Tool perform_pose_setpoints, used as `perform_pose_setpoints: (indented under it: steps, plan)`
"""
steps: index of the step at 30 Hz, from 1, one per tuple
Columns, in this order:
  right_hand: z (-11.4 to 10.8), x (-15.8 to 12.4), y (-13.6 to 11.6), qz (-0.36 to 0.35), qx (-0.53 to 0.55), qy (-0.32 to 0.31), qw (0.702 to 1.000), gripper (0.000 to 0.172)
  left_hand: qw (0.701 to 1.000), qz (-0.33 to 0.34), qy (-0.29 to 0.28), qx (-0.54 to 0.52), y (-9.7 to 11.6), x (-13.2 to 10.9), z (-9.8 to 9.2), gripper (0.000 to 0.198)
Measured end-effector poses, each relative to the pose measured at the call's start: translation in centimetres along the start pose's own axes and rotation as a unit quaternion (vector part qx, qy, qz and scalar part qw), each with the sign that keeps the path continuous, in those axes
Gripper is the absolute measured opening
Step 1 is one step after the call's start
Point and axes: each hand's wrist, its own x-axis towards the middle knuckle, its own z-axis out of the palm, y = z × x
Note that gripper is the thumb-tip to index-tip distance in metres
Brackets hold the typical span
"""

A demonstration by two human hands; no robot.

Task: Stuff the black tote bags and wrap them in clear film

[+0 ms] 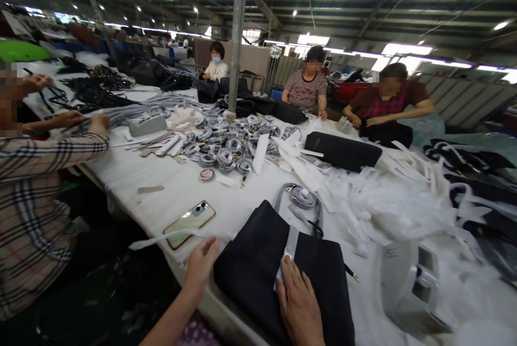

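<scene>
the black handbag [251,260] at bottom centre looks light, pliable, best held by its sides; the right hand [298,297] rests unclenched on its grey band [291,241], and whether the half-curled left hand [200,265] beside it grips anything is unclear.

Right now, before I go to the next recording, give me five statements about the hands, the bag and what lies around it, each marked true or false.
1. The right hand lies on the black bag. True.
2. The left hand holds the phone. False: the phone lies on the table, near the left hand.
3. A coiled grey strap lies just beyond the bag. True.
4. The heap of white plastic is left of the bag. False: it is to the right.
5. A co-worker's plaid sleeve shows at the left of the picture. True.
</scene>
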Motion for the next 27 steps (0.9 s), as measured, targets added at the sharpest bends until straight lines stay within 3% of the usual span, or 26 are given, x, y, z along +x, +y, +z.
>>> perform_pose_setpoints:
  steps: [4,6,11,19,27]
  plan:
    - [0.1,0.1,-0.1,0.002,-0.009,0.008,1.000,0.047,0.977,-0.122,-0.131,-0.118,1.1,2.0,1.5,0.045]
    - [0.3,0.0,-0.1,0.003,-0.015,0.008,1.000,0.047,0.959,-0.178,-0.154,-0.159,1.5,2.7,2.4,0.040]
    - [0.3,-0.1,-0.1,0.001,-0.032,0.018,0.999,0.048,0.951,-0.213,-0.111,-0.194,1.4,4.8,3.6,0.033]
    - [0.0,-0.2,-0.1,-0.003,-0.043,0.032,0.999,0.049,0.941,-0.157,-0.035,-0.297,-0.4,6.2,3.4,0.015]
    - [0.4,-0.1,0.4,-0.052,-0.092,0.088,0.991,0.045,0.926,-0.175,-0.092,-0.323,1.4,7.1,3.2,0.016]
